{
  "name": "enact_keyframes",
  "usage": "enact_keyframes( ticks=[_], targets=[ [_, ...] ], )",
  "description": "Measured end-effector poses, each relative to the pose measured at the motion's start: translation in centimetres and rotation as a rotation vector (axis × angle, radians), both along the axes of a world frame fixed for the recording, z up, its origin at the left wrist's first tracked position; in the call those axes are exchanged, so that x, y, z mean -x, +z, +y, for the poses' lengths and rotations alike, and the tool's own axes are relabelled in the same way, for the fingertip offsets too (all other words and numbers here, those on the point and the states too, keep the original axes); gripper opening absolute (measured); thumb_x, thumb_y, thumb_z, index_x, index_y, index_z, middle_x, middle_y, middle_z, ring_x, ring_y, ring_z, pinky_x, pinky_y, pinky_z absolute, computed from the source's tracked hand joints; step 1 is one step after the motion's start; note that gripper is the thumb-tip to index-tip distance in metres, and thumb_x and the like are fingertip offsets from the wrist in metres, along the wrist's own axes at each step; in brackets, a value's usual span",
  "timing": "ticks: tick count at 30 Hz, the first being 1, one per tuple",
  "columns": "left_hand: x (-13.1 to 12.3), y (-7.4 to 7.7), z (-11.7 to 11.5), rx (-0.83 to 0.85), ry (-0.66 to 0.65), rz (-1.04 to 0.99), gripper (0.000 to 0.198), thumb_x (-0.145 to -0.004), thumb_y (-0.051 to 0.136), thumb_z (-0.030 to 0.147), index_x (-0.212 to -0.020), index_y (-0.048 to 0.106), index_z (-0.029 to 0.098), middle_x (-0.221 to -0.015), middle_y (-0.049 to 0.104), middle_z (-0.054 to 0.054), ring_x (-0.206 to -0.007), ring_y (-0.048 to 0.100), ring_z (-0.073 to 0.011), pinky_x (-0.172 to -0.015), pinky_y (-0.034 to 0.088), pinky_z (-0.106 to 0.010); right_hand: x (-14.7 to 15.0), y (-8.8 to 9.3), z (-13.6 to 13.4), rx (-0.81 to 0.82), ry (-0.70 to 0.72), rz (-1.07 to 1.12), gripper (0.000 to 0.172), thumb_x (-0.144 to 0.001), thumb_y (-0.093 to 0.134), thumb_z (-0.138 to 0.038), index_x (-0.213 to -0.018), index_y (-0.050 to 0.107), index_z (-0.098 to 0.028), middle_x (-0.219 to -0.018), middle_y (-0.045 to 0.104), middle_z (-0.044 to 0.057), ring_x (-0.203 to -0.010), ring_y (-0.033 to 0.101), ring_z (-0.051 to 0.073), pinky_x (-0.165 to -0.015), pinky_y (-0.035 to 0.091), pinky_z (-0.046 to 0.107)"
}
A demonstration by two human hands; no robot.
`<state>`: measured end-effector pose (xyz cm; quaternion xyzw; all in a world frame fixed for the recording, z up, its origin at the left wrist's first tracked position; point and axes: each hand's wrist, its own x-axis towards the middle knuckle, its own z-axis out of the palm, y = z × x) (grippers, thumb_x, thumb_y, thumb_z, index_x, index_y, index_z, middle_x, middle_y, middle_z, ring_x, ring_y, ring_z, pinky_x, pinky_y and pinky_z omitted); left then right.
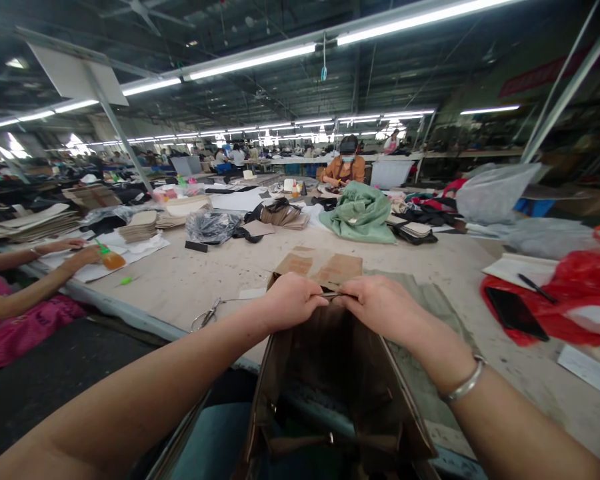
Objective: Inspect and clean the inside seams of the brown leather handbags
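A brown bag-like leather piece (330, 373) stands open in front of me at the near edge of the worktable (205, 280). My left hand (290, 300) and my right hand (380, 307) are both closed on its far top rim, knuckles nearly touching, pinching the edge between them. A silver bracelet (465, 383) circles my right wrist. Brown cut panels (325, 267) lie flat just beyond my hands. Scissors (207, 315) rest on the table left of my left hand.
A co-worker's arms (45, 267) at the left hold an orange bottle (111, 259). A green cloth heap (363, 213), stacks of cut pieces (140, 227), a red bag (575, 293) with a phone (515, 312) and a seated person (345, 167) fill the table beyond.
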<state>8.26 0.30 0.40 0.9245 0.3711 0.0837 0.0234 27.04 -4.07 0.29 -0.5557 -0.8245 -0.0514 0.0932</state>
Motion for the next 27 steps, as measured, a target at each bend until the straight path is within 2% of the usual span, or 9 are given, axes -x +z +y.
enact_keyframes(
  ticks=[2,5,7,11,18,22,27],
  targets=[
    [0.6,0.2,0.1,0.119,-0.012,-0.059,0.029,-0.082,0.052,0.038,-0.073,0.068,0.016,-0.069,0.066,-0.001,-0.065,0.057,-0.0148,-0.058,0.037,-0.023,0.1,0.1,0.2,-0.011,-0.008,-0.022,0.026,-0.087,0.044,-0.034,-0.075,0.064,-0.025,-0.077,0.066,0.0,-0.07,0.057,0.015,-0.058,0.031,0.025],
    [1.7,0.2,0.3,0.312,-0.028,-0.15,0.024,-0.077,0.059,0.037,-0.088,0.069,0.019,-0.076,0.068,0.001,-0.069,0.058,-0.0143,-0.062,0.04,-0.021,-0.2,0.0,0.5,-0.025,-0.011,-0.007,0.025,-0.086,0.045,-0.034,-0.071,0.063,-0.024,-0.075,0.065,-0.001,-0.069,0.056,0.015,-0.055,0.028,0.025],
    [2.3,0.0,0.5,0.347,-0.008,-0.203,0.025,-0.077,0.058,0.034,-0.095,0.068,0.02,-0.082,0.069,0.002,-0.073,0.059,-0.0147,-0.066,0.041,-0.021,-0.6,-0.1,0.7,-0.018,-0.005,0.014,0.025,-0.085,0.045,-0.034,-0.07,0.062,-0.024,-0.074,0.065,-0.001,-0.069,0.055,0.014,-0.055,0.027,0.025],
    [2.5,-0.5,0.9,0.276,0.023,-0.219,0.024,-0.082,0.052,0.031,-0.092,0.07,0.019,-0.082,0.069,0.0,-0.075,0.059,-0.0152,-0.07,0.041,-0.022,-1.0,-0.5,1.1,-0.03,0.015,0.045,0.025,-0.085,0.046,-0.034,-0.068,0.061,-0.023,-0.073,0.063,-0.001,-0.07,0.054,0.014,-0.056,0.027,0.025],
    [1.4,-0.7,0.2,0.156,0.097,-0.191,0.025,-0.084,0.048,0.033,-0.076,0.067,0.018,-0.067,0.064,0.0,-0.065,0.054,-0.0133,-0.061,0.038,-0.021,-1.6,-1.1,0.9,-0.035,0.047,0.102,0.026,-0.086,0.046,-0.032,-0.066,0.059,-0.022,-0.071,0.061,-0.002,-0.066,0.053,0.012,-0.057,0.028,0.024],
    [0.8,-1.0,-0.2,0.158,0.128,-0.224,0.025,-0.084,0.047,0.033,-0.076,0.066,0.019,-0.069,0.064,0.001,-0.067,0.055,-0.0133,-0.062,0.039,-0.021,-1.7,-0.9,0.5,-0.022,0.038,0.091,0.025,-0.086,0.045,-0.031,-0.068,0.06,-0.022,-0.072,0.061,-0.001,-0.068,0.054,0.013,-0.058,0.03,0.024],
    [0.4,-1.2,-0.4,0.071,0.167,-0.183,0.025,-0.085,0.045,0.032,-0.078,0.065,0.02,-0.074,0.065,-0.001,-0.069,0.056,-0.0151,-0.063,0.04,-0.024,-1.5,-0.9,0.3,-0.013,-0.009,0.059,0.028,-0.088,0.042,-0.035,-0.073,0.063,-0.023,-0.077,0.064,0.0,-0.072,0.057,0.015,-0.06,0.033,0.025]
  ],
)
